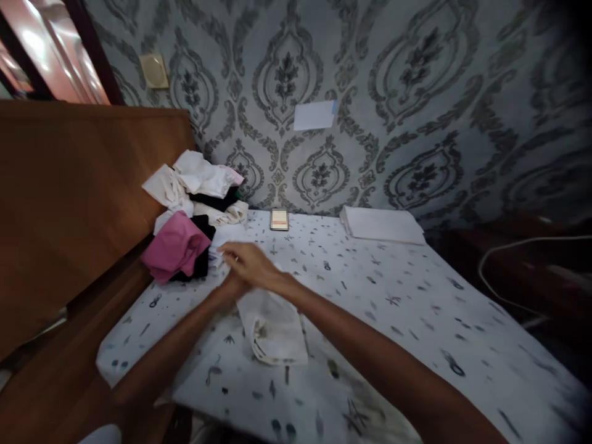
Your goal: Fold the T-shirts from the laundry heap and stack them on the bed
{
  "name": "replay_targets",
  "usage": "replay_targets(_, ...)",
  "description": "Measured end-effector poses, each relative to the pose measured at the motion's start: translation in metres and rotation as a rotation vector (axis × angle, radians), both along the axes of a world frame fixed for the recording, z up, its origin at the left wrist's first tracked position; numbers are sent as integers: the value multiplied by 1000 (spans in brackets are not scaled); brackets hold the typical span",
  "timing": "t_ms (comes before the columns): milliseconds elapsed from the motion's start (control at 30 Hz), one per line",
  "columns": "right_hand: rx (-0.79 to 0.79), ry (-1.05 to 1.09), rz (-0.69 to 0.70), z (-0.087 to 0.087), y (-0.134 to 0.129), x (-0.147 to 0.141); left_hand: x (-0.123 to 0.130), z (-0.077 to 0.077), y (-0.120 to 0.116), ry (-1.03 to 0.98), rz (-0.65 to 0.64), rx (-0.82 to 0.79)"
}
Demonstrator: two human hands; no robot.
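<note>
My right hand (253, 264) reaches across to the left, over my left hand (237, 285). Its fingers are bent and drawn together; whatever they may hold is hidden. My left hand is blurred and mostly covered by the right one, so its fingers do not show. Just below both hands a white folded cloth (282, 336) lies on the patterned sheet, with a curled fold on its left side. Left of my fingertips, a pink garment (176, 246) rests on black cloth (202, 264) at the front of a heap.
White clothes (203, 174) top the heap beside the wooden headboard (92, 191). A small framed card or device (279, 219) lies near the wall. A folded white cloth (383, 225) is at the back right of the bed (393, 290). A pale cable (509, 246) hangs at right.
</note>
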State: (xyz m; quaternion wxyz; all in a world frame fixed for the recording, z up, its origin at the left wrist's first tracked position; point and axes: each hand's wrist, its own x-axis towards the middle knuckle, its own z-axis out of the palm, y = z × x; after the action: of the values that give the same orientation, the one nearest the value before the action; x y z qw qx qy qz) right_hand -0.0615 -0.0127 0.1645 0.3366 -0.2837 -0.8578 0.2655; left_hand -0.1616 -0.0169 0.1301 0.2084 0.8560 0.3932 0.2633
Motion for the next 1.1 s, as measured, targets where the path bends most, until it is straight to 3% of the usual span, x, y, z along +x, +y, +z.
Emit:
replay_targets(100, -19, 313, -307, 8, -9, 64, 1, 26, 3, -84, 64, 62)
replay_targets(167, -108, 427, -402, 11, -20, 96, 9, 50, 4, -125, 50, 128)
replay_targets(333, -289, 322, -236, 5, -57, 126, 47, 117, -3, -258, -28, 254)
replay_targets(467, -400, 403, -294, -1, -65, 147, 76, 148, -8, -287, -100, 258)
replay_targets(567, -342, 442, -343, 11, -62, 176, 87, 160, -7, -307, -105, 190)
replay_targets(733, 65, 229, -436, 60, -67, 222, 85, 178, -2, -296, -82, -1)
replay_targets(867, 357, 11, -576, 94, -80, 239, 76, 180, -1, -18, -181, -175)
replay_targets(967, 375, 19, -588, 106, -90, 241, 69, 169, 6, 343, -278, -198)
replay_targets(1100, 155, 203, -436, 99, -127, 212, 51, 164, 14, 591, -125, 65)
